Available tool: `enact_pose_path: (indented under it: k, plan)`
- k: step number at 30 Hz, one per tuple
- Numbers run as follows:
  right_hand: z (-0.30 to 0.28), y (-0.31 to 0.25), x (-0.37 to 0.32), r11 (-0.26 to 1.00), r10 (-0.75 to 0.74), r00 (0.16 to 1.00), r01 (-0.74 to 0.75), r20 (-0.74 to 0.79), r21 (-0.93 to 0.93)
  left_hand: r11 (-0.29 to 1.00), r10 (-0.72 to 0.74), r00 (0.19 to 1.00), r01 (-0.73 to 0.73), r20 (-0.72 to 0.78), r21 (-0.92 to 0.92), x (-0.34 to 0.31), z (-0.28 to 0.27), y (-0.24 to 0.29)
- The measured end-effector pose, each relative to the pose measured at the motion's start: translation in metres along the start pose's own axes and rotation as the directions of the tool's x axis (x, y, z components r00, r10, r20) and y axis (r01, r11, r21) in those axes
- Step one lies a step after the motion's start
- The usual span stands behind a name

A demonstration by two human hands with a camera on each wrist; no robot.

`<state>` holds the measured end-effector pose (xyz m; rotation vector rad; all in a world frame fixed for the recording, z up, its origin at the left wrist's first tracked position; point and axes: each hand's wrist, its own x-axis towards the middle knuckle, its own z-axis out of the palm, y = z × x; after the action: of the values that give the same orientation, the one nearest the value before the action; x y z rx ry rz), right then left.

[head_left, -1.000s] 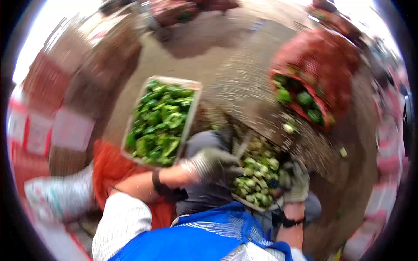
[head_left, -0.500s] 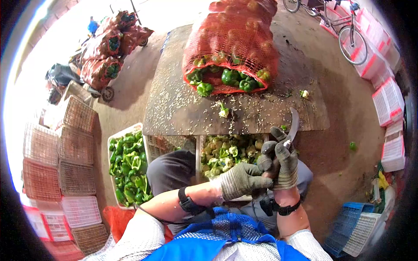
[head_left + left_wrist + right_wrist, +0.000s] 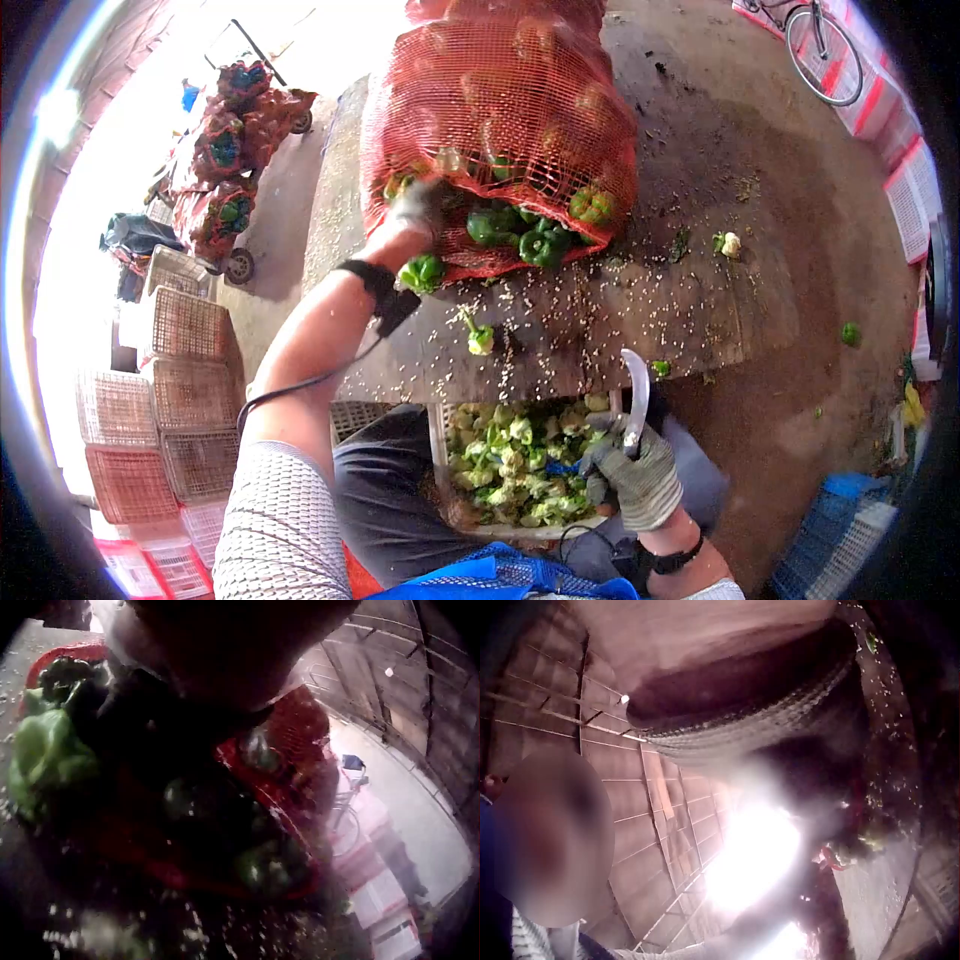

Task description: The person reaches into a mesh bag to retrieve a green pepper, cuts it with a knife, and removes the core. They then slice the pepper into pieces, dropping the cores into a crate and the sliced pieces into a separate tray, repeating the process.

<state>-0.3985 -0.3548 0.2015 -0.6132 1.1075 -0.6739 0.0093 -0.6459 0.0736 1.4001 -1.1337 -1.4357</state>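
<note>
My left hand, in a grey glove and blurred, reaches into the left side of the mouth of a red mesh sack; its fingers are hidden. Dark green bell peppers lie inside the mouth, and a lighter green pepper sits at its edge below my wrist. The left wrist view shows that pepper beside the dark opening. My gloved right hand grips a knife with a curved blade, point up, above the right edge of a crate of pale green pepper cores.
A board strewn with seeds lies under the sack, with a pepper core on it. Stacked crates stand at left, near a cart loaded with sacks. Blue and white crates sit at right, a bicycle behind.
My left hand has left the right hand and moved forward into the sack's mouth. The right hand, still gripping the knife, has lowered slightly. The head view has swung since the first frame.
</note>
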Motion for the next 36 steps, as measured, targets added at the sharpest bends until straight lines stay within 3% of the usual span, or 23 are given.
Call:
enact_pose_path:
  k: [1,2,3,4,5,7,8,11,13,15,16,17,19,22,25,26,27,29,30,32,33,35,36]
  plan:
    - [-0.003,-0.002,0.003,0.999,0.027,1.0,-0.027,-0.013,-0.019,0.995,-0.053,0.985,0.038,-0.162,-0.091,0.006,0.019,0.032]
    - [-0.006,-0.003,0.005,0.998,0.054,0.998,-0.055,-0.026,-0.037,0.922,0.278,0.959,-0.253,-0.048,0.294,0.04,-0.016,0.013]
    - [-0.009,-0.002,0.006,0.997,0.066,0.997,-0.067,-0.031,-0.035,0.481,0.223,0.974,-0.149,0.044,0.864,0.022,0.016,0.056]
    - [-0.011,0.0,0.006,0.996,0.079,0.996,-0.08,-0.038,-0.028,-0.239,0.166,0.977,-0.094,0.135,0.967,0.002,0.051,0.103]
    - [-0.012,0.0,0.007,0.996,0.091,0.995,-0.092,-0.047,-0.019,0.173,0.229,0.973,-0.014,-0.027,0.985,-0.007,0.05,0.112]
    - [-0.016,-0.007,0.007,0.988,0.137,0.99,-0.139,-0.027,-0.071,-0.023,0.32,0.947,-0.029,0.034,0.999,-0.005,0.073,0.122]
    - [-0.017,-0.01,0.007,0.982,0.171,0.985,-0.171,-0.012,-0.078,0.001,0.318,0.937,-0.151,0.143,0.989,0.011,0.062,0.119]
    - [-0.018,-0.015,0.008,0.969,0.21,0.978,-0.206,0.014,-0.133,-0.16,0.343,0.911,-0.184,0.23,0.97,0.062,0.027,0.102]
    - [-0.016,-0.014,0.006,0.966,0.228,0.973,-0.223,0.024,-0.132,0.124,0.457,0.888,-0.014,-0.045,0.992,0.055,0.037,0.081]
    - [-0.014,-0.013,0.007,0.967,0.244,0.969,-0.24,0.031,-0.09,-0.063,0.353,0.935,-0.002,0.024,0.998,0.038,0.058,0.061]
    - [-0.012,-0.01,0.008,0.974,0.22,0.975,-0.217,0.041,-0.066,0.126,0.258,0.944,0.178,-0.206,0.976,0.007,0.091,0.08]
    - [-0.01,-0.009,0.006,0.977,0.207,0.977,-0.204,0.046,-0.066,0.001,0.508,0.834,0.248,-0.214,0.969,0.005,0.096,0.062]
    - [-0.006,-0.009,0.004,0.981,0.179,0.982,-0.174,0.056,-0.081,0.389,0.452,0.87,0.005,-0.196,0.921,0.005,0.088,0.057]
    - [0.001,0.0,-0.001,0.967,0.22,0.975,-0.214,0.026,-0.141,0.235,0.159,0.985,0.023,-0.061,0.972,0.004,0.079,0.066]
    - [0.006,0.014,0.003,0.969,0.148,0.989,-0.142,0.02,-0.202,0.514,0.245,0.964,-0.041,-0.1,0.857,0.013,0.041,0.044]
    - [0.007,0.018,0.003,0.97,0.115,0.993,-0.107,0.022,-0.218,0.599,0.081,0.982,0.089,-0.17,0.796,0.006,0.036,0.049]
    - [0.009,0.021,0.004,0.97,0.078,0.996,-0.069,0.03,-0.232,0.854,0.242,0.963,-0.154,-0.118,0.497,-0.046,0.057,0.074]
    - [0.015,0.018,0.003,0.961,0.008,0.999,0.001,0.032,-0.278,0.954,0.225,0.939,-0.158,-0.259,0.256,-0.093,0.059,0.073]
    - [0.019,0.015,0.001,0.958,-0.004,0.999,0.013,0.034,-0.285,0.975,0.204,0.968,-0.189,-0.145,0.114,-0.119,0.051,0.068]
    - [0.024,0.021,-0.001,0.948,-0.055,0.997,0.068,0.049,-0.31,0.923,0.055,0.996,-0.08,-0.075,-0.376,-0.181,0.047,0.046]
    - [0.029,0.025,-0.002,0.953,-0.076,0.995,0.09,0.058,-0.289,0.734,-0.085,0.994,0.018,-0.066,-0.678,-0.209,0.057,0.031]
    - [0.042,0.035,-0.002,0.89,-0.195,0.979,0.201,0.057,-0.41,0.579,-0.143,0.99,0.092,0.011,-0.81,-0.253,0.067,0.013]
    - [0.047,0.042,0.001,0.856,-0.234,0.971,0.231,0.052,-0.463,0.624,-0.082,0.993,0.114,0.081,-0.773,-0.275,0.077,0.01]
